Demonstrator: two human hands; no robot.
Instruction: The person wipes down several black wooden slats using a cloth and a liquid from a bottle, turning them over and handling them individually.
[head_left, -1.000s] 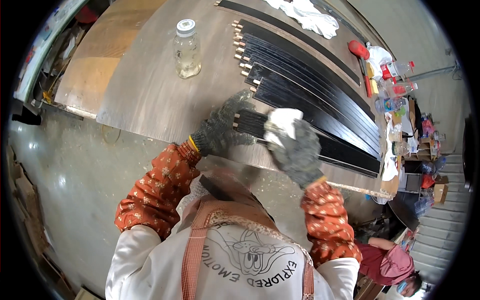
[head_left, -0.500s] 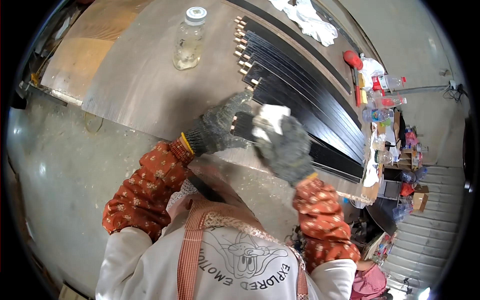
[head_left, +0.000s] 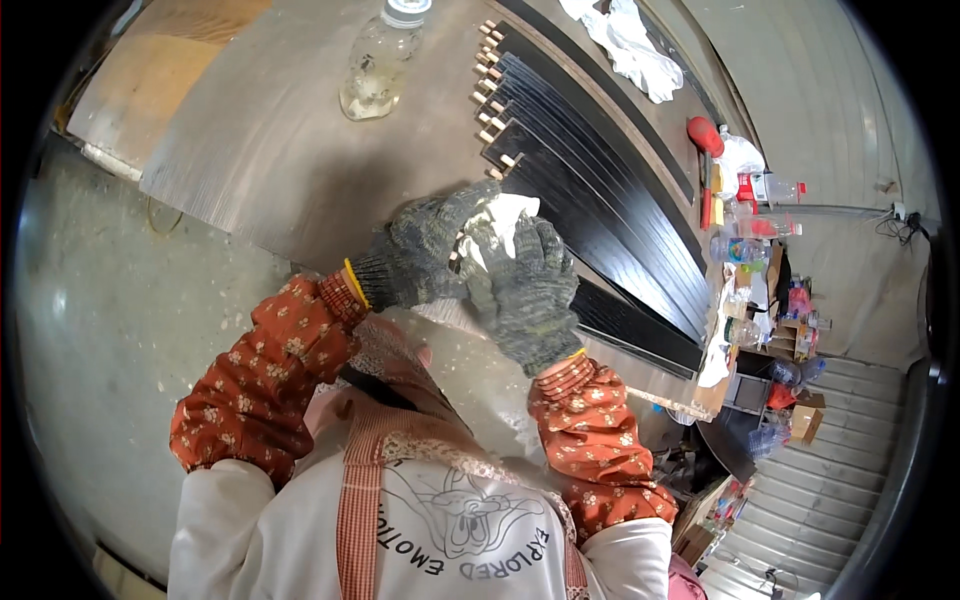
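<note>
Both my hands wear grey knitted gloves with yellow cuffs. My right hand (head_left: 525, 285) is closed on a crumpled white cloth (head_left: 505, 218), which it presses on the near end of a black wooden slat (head_left: 630, 325). Close against it, my left hand (head_left: 425, 245) is wrapped round that same end, where small pale pegs show between the gloves. Most of the left fingers are hidden. Beyond my hands lies a fanned stack of black slats (head_left: 610, 190), with light wooden dowels (head_left: 490, 100) sticking out of their left ends.
A glass jar (head_left: 375, 75) with a white lid and cloudy liquid stands on the brown tabletop (head_left: 270, 130). At the far right lie a white rag (head_left: 635, 45), a red-headed tool (head_left: 705, 135) and several plastic bottles (head_left: 770, 190). The table's near edge runs just under my forearms.
My right hand has slid left along the slat with the white cloth, up to its end beside my left hand. The whole view has shifted slightly.
</note>
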